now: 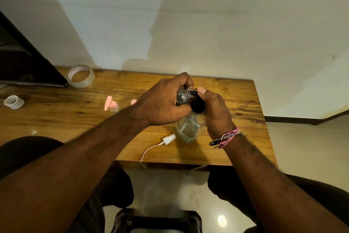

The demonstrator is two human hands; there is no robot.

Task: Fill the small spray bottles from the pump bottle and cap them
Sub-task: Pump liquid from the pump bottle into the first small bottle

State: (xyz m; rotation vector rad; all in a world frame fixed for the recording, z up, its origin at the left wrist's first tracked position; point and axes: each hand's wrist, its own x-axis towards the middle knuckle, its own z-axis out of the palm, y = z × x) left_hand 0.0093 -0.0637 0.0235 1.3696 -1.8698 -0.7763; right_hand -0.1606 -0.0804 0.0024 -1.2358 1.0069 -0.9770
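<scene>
Left hand [162, 104], tilted spray bottle [182, 95], neck rightward

Home room: wooden desk [236, 100], tiled floor [302, 147].

Both arms come in from the bottom corners of the frame and meet around the middle, a bit right of center. Left hand [162, 102] is knuckles-up with the fingers curled tight around a small spray bottle [182, 95], tipping it sideways. Right hand [213, 112] sits just beside it, touching, fingers wrapped over the black pump head [197, 103] with the thumb on top, nail facing up. Forearms are bare, and the right wrist is bent slightly.
</scene>
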